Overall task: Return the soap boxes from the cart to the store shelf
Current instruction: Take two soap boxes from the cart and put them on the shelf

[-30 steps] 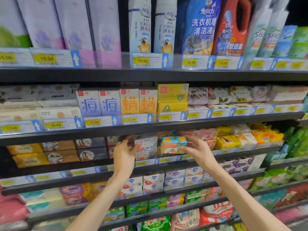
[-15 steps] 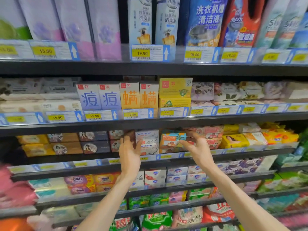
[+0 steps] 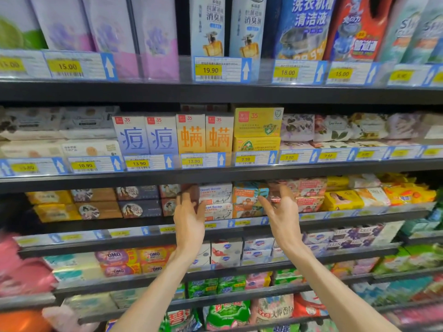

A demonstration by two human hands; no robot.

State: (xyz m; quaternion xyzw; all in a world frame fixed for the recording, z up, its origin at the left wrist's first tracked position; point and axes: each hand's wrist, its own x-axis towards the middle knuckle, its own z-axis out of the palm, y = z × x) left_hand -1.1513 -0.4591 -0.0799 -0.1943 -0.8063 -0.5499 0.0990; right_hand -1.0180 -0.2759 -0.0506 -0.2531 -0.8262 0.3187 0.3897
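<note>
Both hands are raised to the third shelf [image 3: 143, 225] from the top, at the centre of the view. The left hand [image 3: 189, 218] is held palm-right at about 9 o'clock of the white Goat Soap boxes [image 3: 215, 201], its fingers straight and its fingertips at the dark gap just left of the upper box; nothing is grasped by it. Whether the fingertips touch the box cannot be told. The right hand [image 3: 282, 212] is held at about 3 o'clock of the orange boxes [image 3: 248, 198], fingers spread and loosely bent, released, with nothing held in it. Its fingertips reach up toward the pink boxes [image 3: 309, 195] stacked just to the right.

The orange boxes, two high with a teal and orange print on the upper one, are seated on the shelf between the two hands, just beside the white Goat Soap stack at their 9 o'clock and the pink stack at their 3 o'clock. No cart is in view.

At 12 o'clock of the hands, on the shelf above, blue-lettered boxes [image 3: 146, 135], orange-lettered boxes [image 3: 205, 134] and yellow boxes [image 3: 257, 128] are lined up behind price tags [image 3: 139, 163] reading 13.90 and 9.90. On the top shelf, pale bottles [image 3: 208, 25] and a red jug [image 3: 359, 27] are stood. At 6 o'clock, lower shelves are filled with OMO packs [image 3: 134, 259] and green packs [image 3: 215, 285].
</note>
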